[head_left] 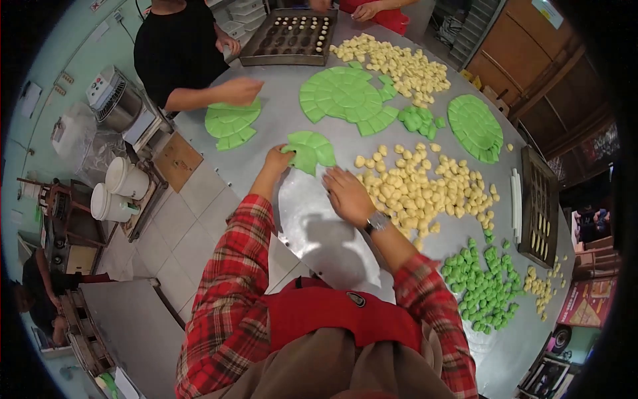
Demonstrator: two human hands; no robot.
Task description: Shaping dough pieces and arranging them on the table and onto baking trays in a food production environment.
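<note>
My left hand (277,159) grips the near-left edge of a small sheet of green dough cut into squares (311,150) on the metal table (312,229). My right hand (347,193) lies flat on the table just in front of that sheet, fingers spread, a watch on its wrist. Right beside it spreads a heap of pale yellow dough balls (425,189). Both my sleeves are red plaid.
Larger cut green dough rounds (345,96) (475,126) lie farther back, with more yellow balls (399,63). Green dough balls (485,282) sit at near right. Dark moulded trays (289,36) (539,206) stand at the back and right. A person in black presses another green sheet (230,123).
</note>
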